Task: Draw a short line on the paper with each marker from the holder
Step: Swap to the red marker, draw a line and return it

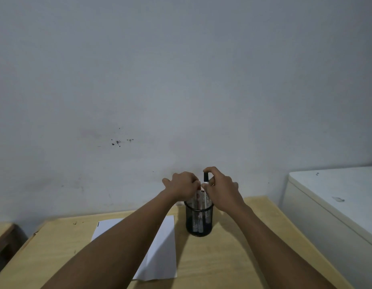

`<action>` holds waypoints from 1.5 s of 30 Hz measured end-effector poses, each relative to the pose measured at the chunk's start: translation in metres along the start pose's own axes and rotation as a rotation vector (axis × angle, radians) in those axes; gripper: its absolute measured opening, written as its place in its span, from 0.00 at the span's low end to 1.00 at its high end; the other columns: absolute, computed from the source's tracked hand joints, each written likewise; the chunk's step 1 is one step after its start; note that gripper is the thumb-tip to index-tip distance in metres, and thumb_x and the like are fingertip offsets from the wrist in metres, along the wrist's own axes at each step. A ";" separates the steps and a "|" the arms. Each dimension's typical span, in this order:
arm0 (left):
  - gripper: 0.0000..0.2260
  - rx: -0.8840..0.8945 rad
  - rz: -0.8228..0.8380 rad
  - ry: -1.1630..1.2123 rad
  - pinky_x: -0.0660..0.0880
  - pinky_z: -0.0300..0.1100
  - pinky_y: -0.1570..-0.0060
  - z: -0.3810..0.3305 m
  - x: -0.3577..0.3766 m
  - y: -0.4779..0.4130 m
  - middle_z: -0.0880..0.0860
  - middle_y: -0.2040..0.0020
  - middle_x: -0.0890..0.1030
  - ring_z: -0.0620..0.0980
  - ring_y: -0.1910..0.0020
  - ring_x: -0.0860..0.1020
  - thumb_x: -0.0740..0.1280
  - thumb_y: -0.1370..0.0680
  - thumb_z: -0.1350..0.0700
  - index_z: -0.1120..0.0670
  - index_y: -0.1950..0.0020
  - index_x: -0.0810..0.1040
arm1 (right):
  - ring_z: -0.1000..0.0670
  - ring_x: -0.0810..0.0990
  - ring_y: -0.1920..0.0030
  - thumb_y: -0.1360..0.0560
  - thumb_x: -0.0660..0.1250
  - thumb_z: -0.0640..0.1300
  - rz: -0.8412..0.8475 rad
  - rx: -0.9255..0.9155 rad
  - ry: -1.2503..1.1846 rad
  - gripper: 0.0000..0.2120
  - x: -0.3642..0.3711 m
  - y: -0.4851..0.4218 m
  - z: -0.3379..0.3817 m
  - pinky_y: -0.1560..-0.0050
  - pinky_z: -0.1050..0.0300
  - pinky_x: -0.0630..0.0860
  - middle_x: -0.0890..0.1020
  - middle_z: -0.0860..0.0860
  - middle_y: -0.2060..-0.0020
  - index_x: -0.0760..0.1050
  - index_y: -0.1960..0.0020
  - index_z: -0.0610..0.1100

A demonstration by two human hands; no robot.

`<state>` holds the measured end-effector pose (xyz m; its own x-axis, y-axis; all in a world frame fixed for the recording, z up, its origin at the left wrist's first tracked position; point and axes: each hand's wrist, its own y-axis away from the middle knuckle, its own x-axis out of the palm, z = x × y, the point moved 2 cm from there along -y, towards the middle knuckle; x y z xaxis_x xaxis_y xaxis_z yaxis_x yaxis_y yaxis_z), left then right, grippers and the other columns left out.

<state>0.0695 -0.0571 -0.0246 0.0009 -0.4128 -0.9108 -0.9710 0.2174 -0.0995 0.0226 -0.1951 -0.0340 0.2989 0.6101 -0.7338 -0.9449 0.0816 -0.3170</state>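
A black mesh holder (199,222) stands on the wooden table (222,257), just right of a white sheet of paper (160,251). Several markers (198,202) with white barrels stand in it. Both hands are over its top. My right hand (220,189) pinches a marker with a black cap (205,177) that rises above the others. My left hand (184,185) has its fingers closed around the tops of the other markers; what exactly it grips is hidden. My left forearm crosses over the paper.
A grey-white wall rises right behind the table. A white cabinet (335,201) stands to the right, close to the table's edge. A lower wooden piece of furniture (3,236) shows at the far left.
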 end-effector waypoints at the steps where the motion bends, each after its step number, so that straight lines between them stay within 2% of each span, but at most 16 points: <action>1: 0.14 -0.003 -0.006 0.011 0.60 0.54 0.43 0.000 0.001 0.000 0.50 0.40 0.81 0.56 0.37 0.73 0.57 0.18 0.47 0.47 0.42 0.81 | 0.49 0.79 0.52 0.20 0.66 0.48 0.009 0.015 -0.016 0.13 0.002 -0.001 -0.002 0.43 0.49 0.63 0.81 0.57 0.62 0.72 0.36 0.55; 4: 0.12 -0.013 -0.024 0.075 0.61 0.52 0.44 0.001 0.001 -0.001 0.50 0.42 0.81 0.55 0.40 0.75 0.60 0.19 0.47 0.48 0.44 0.81 | 0.51 0.79 0.50 0.19 0.65 0.48 0.016 0.065 -0.087 0.08 0.007 -0.006 -0.004 0.38 0.46 0.68 0.81 0.59 0.55 0.78 0.41 0.54; 8: 0.11 -0.031 -0.011 0.156 0.61 0.51 0.44 0.004 0.004 -0.003 0.51 0.44 0.82 0.54 0.41 0.76 0.62 0.19 0.46 0.50 0.47 0.80 | 0.49 0.82 0.45 0.20 0.63 0.44 0.016 0.107 -0.168 0.09 0.009 -0.013 -0.009 0.36 0.38 0.73 0.80 0.62 0.56 0.78 0.49 0.57; 13: 0.10 -0.021 -0.044 0.255 0.62 0.51 0.45 0.003 0.002 -0.003 0.49 0.47 0.82 0.53 0.43 0.76 0.63 0.20 0.45 0.48 0.56 0.77 | 0.49 0.81 0.45 0.19 0.63 0.45 -0.011 0.118 -0.255 0.13 0.007 -0.011 -0.009 0.34 0.35 0.72 0.78 0.65 0.57 0.79 0.37 0.52; 18: 0.13 0.039 -0.146 0.288 0.62 0.52 0.46 -0.005 -0.030 0.007 0.47 0.44 0.79 0.53 0.40 0.73 0.62 0.20 0.46 0.51 0.58 0.80 | 0.54 0.80 0.53 0.19 0.65 0.50 -0.161 0.124 -0.319 0.11 -0.010 -0.005 0.003 0.33 0.37 0.71 0.80 0.61 0.53 0.79 0.39 0.53; 20: 0.14 0.061 -0.177 0.365 0.63 0.53 0.42 -0.007 -0.053 0.015 0.47 0.42 0.79 0.53 0.40 0.74 0.61 0.20 0.44 0.49 0.58 0.82 | 0.55 0.81 0.51 0.22 0.66 0.56 -0.130 0.054 -0.339 0.09 -0.016 -0.002 0.015 0.35 0.39 0.73 0.81 0.62 0.53 0.79 0.44 0.56; 22: 0.15 0.078 -0.230 0.520 0.67 0.58 0.37 -0.008 -0.080 0.026 0.48 0.45 0.81 0.54 0.41 0.76 0.61 0.23 0.40 0.45 0.62 0.82 | 0.55 0.83 0.51 0.26 0.69 0.61 -0.021 0.000 -0.366 0.12 -0.021 0.003 0.032 0.41 0.47 0.77 0.84 0.59 0.54 0.79 0.47 0.57; 24: 0.14 0.069 -0.310 0.719 0.69 0.52 0.39 -0.006 -0.108 0.041 0.50 0.45 0.80 0.52 0.43 0.76 0.62 0.20 0.43 0.46 0.59 0.81 | 0.53 0.84 0.56 0.25 0.74 0.53 0.037 -0.046 -0.423 0.10 -0.026 0.010 0.051 0.52 0.55 0.79 0.85 0.55 0.57 0.81 0.47 0.51; 26: 0.12 0.025 -0.361 0.866 0.68 0.45 0.46 0.002 -0.132 0.057 0.52 0.46 0.78 0.50 0.45 0.73 0.61 0.17 0.49 0.52 0.53 0.80 | 0.52 0.84 0.62 0.25 0.75 0.44 -0.019 -0.038 -0.632 0.11 -0.032 0.017 0.068 0.59 0.59 0.79 0.86 0.50 0.59 0.82 0.44 0.42; 29: 0.11 0.000 -0.354 0.909 0.68 0.44 0.53 0.022 -0.152 0.085 0.50 0.55 0.75 0.50 0.50 0.72 0.60 0.17 0.49 0.52 0.52 0.79 | 0.51 0.84 0.64 0.26 0.75 0.39 -0.091 0.072 -1.179 0.09 -0.037 0.025 0.099 0.59 0.56 0.80 0.86 0.47 0.60 0.82 0.46 0.40; 32: 0.14 0.008 -0.307 0.899 0.68 0.45 0.50 0.039 -0.154 0.112 0.51 0.49 0.77 0.50 0.46 0.74 0.61 0.17 0.49 0.57 0.43 0.78 | 0.49 0.83 0.61 0.24 0.74 0.38 -0.023 0.131 -1.527 0.05 -0.029 0.033 0.136 0.58 0.55 0.81 0.84 0.47 0.59 0.82 0.49 0.41; 35: 0.12 0.018 -0.326 0.917 0.69 0.46 0.49 0.050 -0.156 0.137 0.52 0.44 0.77 0.51 0.41 0.74 0.60 0.16 0.49 0.55 0.44 0.79 | 0.47 0.84 0.59 0.24 0.73 0.36 0.042 0.122 -1.574 0.02 -0.015 0.046 0.170 0.55 0.55 0.84 0.84 0.45 0.60 0.82 0.52 0.38; 38: 0.13 -0.015 -0.380 0.977 0.66 0.46 0.42 0.063 -0.161 0.157 0.52 0.40 0.77 0.53 0.36 0.72 0.59 0.16 0.49 0.52 0.45 0.81 | 0.46 0.84 0.60 0.24 0.72 0.34 0.065 0.114 -1.609 0.01 -0.001 0.058 0.194 0.50 0.56 0.85 0.85 0.44 0.62 0.82 0.53 0.36; 41: 0.13 -0.066 -0.437 1.076 0.66 0.46 0.41 0.077 -0.165 0.170 0.51 0.39 0.79 0.53 0.34 0.73 0.62 0.18 0.49 0.54 0.46 0.84 | 0.47 0.85 0.60 0.24 0.71 0.32 0.082 0.114 -1.658 0.01 0.011 0.066 0.206 0.52 0.57 0.85 0.86 0.44 0.62 0.81 0.53 0.35; 45: 0.09 -0.172 -0.486 1.218 0.67 0.47 0.48 0.092 -0.168 0.178 0.48 0.51 0.79 0.51 0.42 0.74 0.67 0.20 0.49 0.49 0.57 0.84 | 0.48 0.87 0.59 0.24 0.71 0.30 0.099 0.090 -1.643 0.03 0.022 0.072 0.219 0.51 0.56 0.85 0.85 0.42 0.58 0.81 0.50 0.32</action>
<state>-0.0811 0.1323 0.0742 0.2289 -0.9615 0.1522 -0.9507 -0.2544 -0.1774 -0.0681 -0.0032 0.0593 -0.1567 0.7409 0.6530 -0.9723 0.0005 -0.2338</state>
